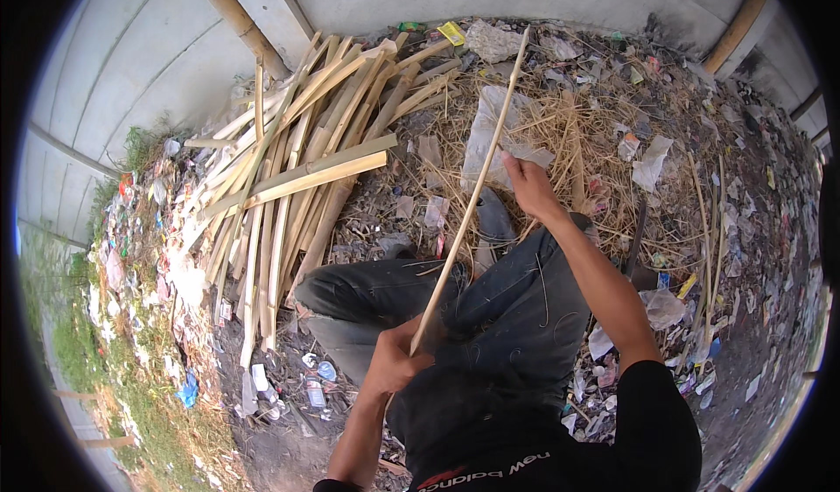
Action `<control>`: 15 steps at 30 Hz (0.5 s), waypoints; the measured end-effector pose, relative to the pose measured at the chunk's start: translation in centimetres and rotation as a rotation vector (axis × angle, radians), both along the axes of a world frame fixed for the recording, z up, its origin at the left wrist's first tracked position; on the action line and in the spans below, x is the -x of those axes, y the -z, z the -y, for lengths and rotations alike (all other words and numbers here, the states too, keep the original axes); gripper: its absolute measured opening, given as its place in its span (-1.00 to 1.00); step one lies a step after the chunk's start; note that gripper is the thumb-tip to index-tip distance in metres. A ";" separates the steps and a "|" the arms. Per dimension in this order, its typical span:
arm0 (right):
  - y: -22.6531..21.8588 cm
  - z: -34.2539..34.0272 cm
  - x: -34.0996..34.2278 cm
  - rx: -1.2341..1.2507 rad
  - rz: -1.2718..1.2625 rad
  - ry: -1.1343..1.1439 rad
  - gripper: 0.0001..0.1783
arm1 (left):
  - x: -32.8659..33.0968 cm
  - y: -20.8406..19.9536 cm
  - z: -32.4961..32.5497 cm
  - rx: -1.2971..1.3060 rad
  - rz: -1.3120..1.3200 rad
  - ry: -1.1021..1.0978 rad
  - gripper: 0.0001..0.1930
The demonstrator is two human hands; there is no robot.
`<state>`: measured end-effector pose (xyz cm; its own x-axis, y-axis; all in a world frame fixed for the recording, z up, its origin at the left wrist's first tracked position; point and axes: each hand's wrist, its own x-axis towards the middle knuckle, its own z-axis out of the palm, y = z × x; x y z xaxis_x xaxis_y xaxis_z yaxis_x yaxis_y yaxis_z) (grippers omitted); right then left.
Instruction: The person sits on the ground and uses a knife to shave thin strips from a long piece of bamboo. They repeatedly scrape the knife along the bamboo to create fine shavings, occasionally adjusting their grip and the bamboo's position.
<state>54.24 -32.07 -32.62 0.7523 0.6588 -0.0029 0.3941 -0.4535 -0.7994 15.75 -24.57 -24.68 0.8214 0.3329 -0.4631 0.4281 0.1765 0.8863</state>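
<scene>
Head view: left hand (395, 362) closed on the near end of a long thin pale bamboo strip (477, 190); right hand (528, 186) pinches mid-length, steadying it diagonally over the knees. Split bamboo pile (289, 177) upper left.

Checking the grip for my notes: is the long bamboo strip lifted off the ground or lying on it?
Lifted. The bamboo strip slants up over the lap, gripped by the left hand and right hand.

The long strip (472, 196) is pale split bamboo, dry and matt, smooth along its face. The stacked slats (289, 177) look the same, fibrous at the edges. Trousers (516, 299) are dark, dusty cloth. The crumpled sheet (494, 133) seems thin translucent plastic. Ground (744, 229) is rough dirt and straw.
</scene>
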 end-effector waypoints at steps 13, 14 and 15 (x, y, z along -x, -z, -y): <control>-3.0 3.2 7.1 -0.313 -0.007 -0.250 -0.56 | -1.3 0.4 0.7 -0.079 0.068 -0.185 -0.35; -3.1 2.8 7.9 -0.347 0.074 -0.300 -0.56 | -1.4 0.4 0.7 -0.076 0.092 -0.185 -0.36; -3.4 2.6 8.4 -0.297 0.019 -0.324 -0.56 | -1.4 0.4 0.6 -0.073 0.115 -0.184 -0.36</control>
